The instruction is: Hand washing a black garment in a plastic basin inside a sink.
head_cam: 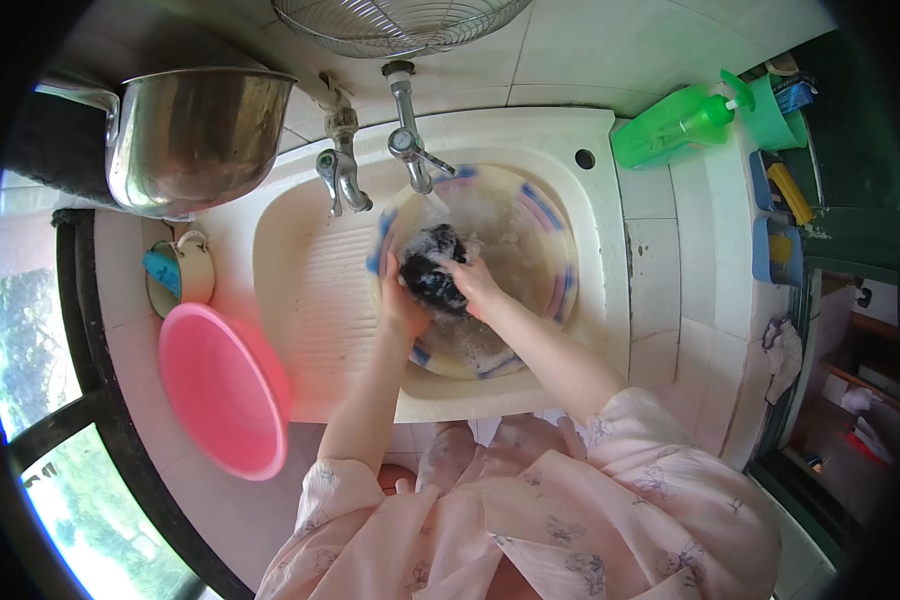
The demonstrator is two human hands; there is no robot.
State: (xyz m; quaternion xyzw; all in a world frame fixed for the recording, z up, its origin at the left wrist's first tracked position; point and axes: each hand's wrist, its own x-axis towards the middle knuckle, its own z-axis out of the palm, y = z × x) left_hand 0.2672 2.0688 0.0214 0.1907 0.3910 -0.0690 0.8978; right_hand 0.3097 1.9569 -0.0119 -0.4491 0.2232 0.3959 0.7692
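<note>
A dark, wet bundle [429,281], seemingly cloth, has white suds on it and lies between my hands. My left hand [403,300] cups its left and lower side, while my right hand [474,285] grips its right edge. Both are over a round basin [568,289] with a blue-patterned rim, holding cloudy, foamy water. The basin sits in the right part of a white laundry sink [607,315]. Water runs from the right metal tap [418,169] just above the bundle. Some fingers are hidden behind the bundle and foam.
Left of the sink leans a pink plastic basin [221,390], below an enamel mug [195,266]. A steel pot [199,139] and a wire basket [412,26] hang above. A second tap [345,172] stands over the ribbed washboard [330,292]. A green pump bottle [664,127] is at right.
</note>
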